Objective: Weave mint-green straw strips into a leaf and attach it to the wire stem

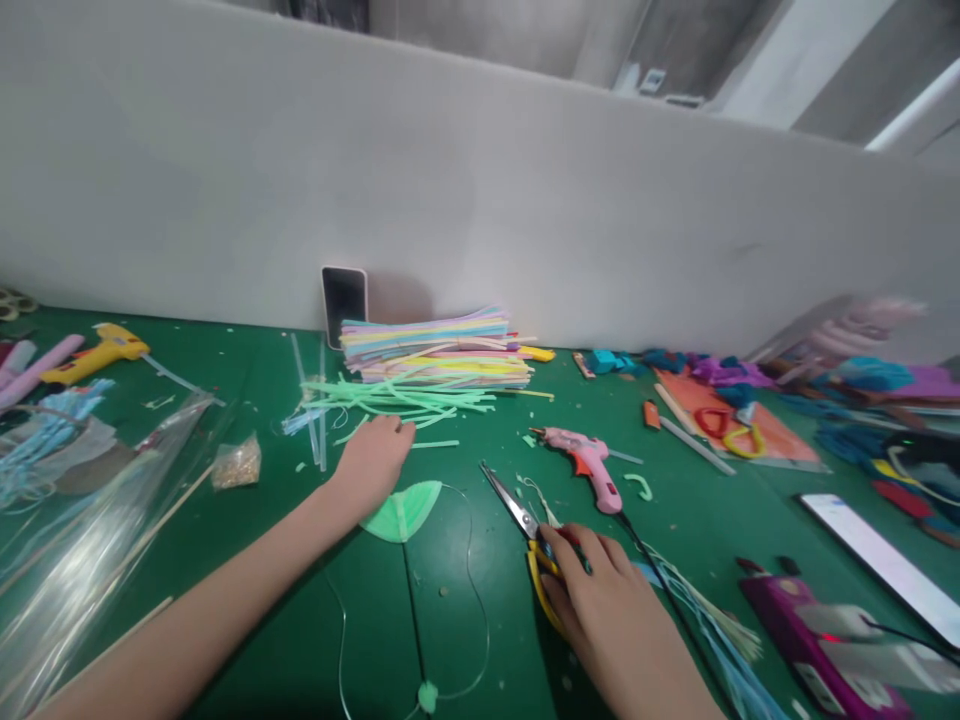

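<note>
My left hand (376,455) reaches to the near edge of a loose pile of light green strips (420,397); its fingertips are bent down and whatever they pinch is hidden. Just below it lies a light green leaf-shaped piece (403,511), joined to a thin clear thread that loops down to a small green knot (427,697). My right hand (596,600) is on the yellow handles of scissors (517,505), whose slightly parted blades point away to the upper left. A pink glue gun (589,462) rests beyond my right hand.
Bundled pastel strips (442,350) and a phone (346,305) stand by the white wall. At left are a yellow glue gun (105,355), plastic wrap and a bag of beads (238,465). A purple power strip (810,640) and a lit phone (885,560) lie right.
</note>
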`<action>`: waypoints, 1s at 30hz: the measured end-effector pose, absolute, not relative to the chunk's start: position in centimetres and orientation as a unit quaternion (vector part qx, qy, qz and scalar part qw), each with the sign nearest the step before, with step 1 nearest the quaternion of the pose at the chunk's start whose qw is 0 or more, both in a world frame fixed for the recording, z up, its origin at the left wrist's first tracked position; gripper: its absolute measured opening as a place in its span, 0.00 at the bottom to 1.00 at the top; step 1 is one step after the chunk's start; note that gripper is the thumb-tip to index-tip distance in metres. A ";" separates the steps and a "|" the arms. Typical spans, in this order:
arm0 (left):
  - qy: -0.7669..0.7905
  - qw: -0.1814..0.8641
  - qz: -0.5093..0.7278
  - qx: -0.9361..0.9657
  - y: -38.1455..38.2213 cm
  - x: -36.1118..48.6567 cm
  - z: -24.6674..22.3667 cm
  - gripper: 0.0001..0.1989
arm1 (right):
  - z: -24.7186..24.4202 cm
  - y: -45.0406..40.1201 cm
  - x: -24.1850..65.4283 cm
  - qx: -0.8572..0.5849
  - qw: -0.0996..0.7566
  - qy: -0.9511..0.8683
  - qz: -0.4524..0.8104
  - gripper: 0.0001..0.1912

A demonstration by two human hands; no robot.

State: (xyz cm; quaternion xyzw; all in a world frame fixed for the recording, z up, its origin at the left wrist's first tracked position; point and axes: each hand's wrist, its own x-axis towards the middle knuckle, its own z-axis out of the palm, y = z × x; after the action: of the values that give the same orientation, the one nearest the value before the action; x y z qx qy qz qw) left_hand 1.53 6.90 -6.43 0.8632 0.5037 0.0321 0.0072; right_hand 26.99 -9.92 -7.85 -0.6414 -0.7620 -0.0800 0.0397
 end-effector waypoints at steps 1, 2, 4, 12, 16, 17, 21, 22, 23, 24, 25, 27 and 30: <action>0.501 -0.004 0.032 0.865 7.3 1.6 -6.5 0.14 | -8.0 -9.9 27.0 -0.643 0.042 -0.760 -0.079 0.19; 0.499 -0.013 0.034 0.866 7.6 1.5 -6.4 0.15 | -8.1 -9.9 27.0 -0.645 0.046 -0.759 -0.077 0.19; 0.499 -0.024 0.038 0.865 8.2 1.4 -6.3 0.16 | -8.4 -10.0 27.1 -0.646 0.056 -0.757 -0.072 0.19; 0.520 0.018 0.068 0.851 9.8 0.6 -6.1 0.08 | -9.0 -10.4 27.4 -0.649 0.086 -0.754 -0.050 0.21; 0.512 0.062 0.090 0.852 11.0 -1.3 -5.1 0.08 | -9.6 -10.5 27.6 -0.652 0.094 -0.750 -0.053 0.21; 0.514 0.067 0.100 0.849 11.3 -2.1 -4.6 0.09 | -9.7 -10.5 27.6 -0.651 0.095 -0.751 -0.055 0.20; 0.568 0.047 0.137 0.810 12.4 -5.5 -2.5 0.14 | -8.7 -9.9 27.1 -0.632 0.119 -0.764 -0.054 0.19; 0.574 0.042 0.139 0.806 12.6 -6.1 -2.3 0.14 | -8.0 -9.7 26.7 -0.623 0.133 -0.770 -0.044 0.19; 0.578 0.039 0.136 0.803 12.7 -6.5 -2.2 0.14 | -7.3 -9.3 26.1 -0.609 0.151 -0.778 -0.027 0.19; 0.581 0.037 0.130 0.803 12.8 -6.7 -2.3 0.13 | -6.5 -9.0 25.4 -0.591 0.169 -0.789 0.001 0.18; 0.580 0.035 0.123 0.804 12.7 -6.7 -2.7 0.12 | -5.8 -8.6 24.5 -0.572 0.177 -0.800 0.038 0.17; 0.572 0.029 0.109 0.813 12.6 -6.3 -3.6 0.10 | -4.7 -7.7 22.7 -0.525 0.190 -0.822 0.112 0.16; 0.549 0.021 0.098 0.830 12.3 -5.0 -5.1 0.11 | -4.7 -6.7 20.5 -0.486 0.203 -0.831 0.178 0.14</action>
State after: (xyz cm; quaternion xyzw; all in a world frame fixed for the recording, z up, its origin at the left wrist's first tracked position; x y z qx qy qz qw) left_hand -5.05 12.35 -5.07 0.8296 0.5493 0.0978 0.0213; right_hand 20.53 -6.68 -4.69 -0.4863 -0.8310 0.1782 0.2031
